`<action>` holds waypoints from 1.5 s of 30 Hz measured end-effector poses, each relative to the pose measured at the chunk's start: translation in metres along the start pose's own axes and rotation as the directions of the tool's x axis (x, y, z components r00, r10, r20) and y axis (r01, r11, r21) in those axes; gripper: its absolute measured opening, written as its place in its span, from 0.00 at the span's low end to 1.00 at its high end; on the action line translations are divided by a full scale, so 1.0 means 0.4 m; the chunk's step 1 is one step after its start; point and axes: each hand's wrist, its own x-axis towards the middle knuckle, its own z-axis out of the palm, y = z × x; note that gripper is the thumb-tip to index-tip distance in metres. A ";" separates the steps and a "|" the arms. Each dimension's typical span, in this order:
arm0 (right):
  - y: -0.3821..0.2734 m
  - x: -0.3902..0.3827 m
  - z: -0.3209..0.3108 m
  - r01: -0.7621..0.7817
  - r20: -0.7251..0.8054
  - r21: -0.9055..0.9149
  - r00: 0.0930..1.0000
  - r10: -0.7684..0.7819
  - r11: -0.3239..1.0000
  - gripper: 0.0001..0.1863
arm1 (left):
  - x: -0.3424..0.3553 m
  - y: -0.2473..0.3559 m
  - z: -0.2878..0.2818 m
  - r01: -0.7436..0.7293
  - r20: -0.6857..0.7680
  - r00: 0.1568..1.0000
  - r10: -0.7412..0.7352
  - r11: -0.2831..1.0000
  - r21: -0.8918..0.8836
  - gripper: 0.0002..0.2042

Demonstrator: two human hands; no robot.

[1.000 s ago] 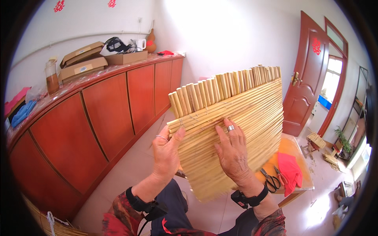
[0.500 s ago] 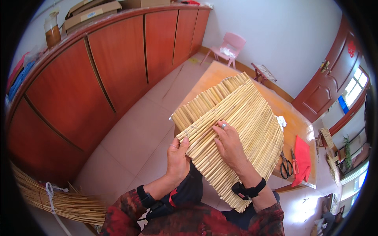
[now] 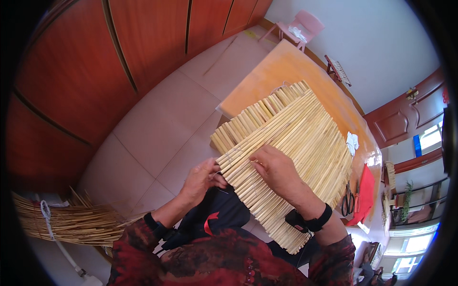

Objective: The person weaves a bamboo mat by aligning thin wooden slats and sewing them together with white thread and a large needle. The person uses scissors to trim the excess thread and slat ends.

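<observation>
Tabletop (image 3: 255,83) beyond — stalk mat (image 3: 310,143) beneath right hand (image 3: 274,169).

1. Free room lay above the floor (image 3: 148,143), between the red cabinets (image 3: 152,47) and left hand (image 3: 196,183).
2. The stick mat (image 3: 307,152) stood between that hand and the scissors (image 3: 348,204).
3. Past the mat, the bench (image 3: 272,71) offered open passage at its far end.

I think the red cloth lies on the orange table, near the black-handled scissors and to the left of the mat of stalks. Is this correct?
Not quite: the head view shows the red cloth to the right of the mat of stalks, not to the left. It does lie on the orange table, near the black-handled scissors.
</observation>
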 end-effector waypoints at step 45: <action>-0.082 0.126 0.095 -0.416 0.085 -0.061 0.904 0.420 0.907 0.05 | 0.150 0.027 -0.090 -0.008 0.077 0.996 0.052 0.873 -0.487 0.15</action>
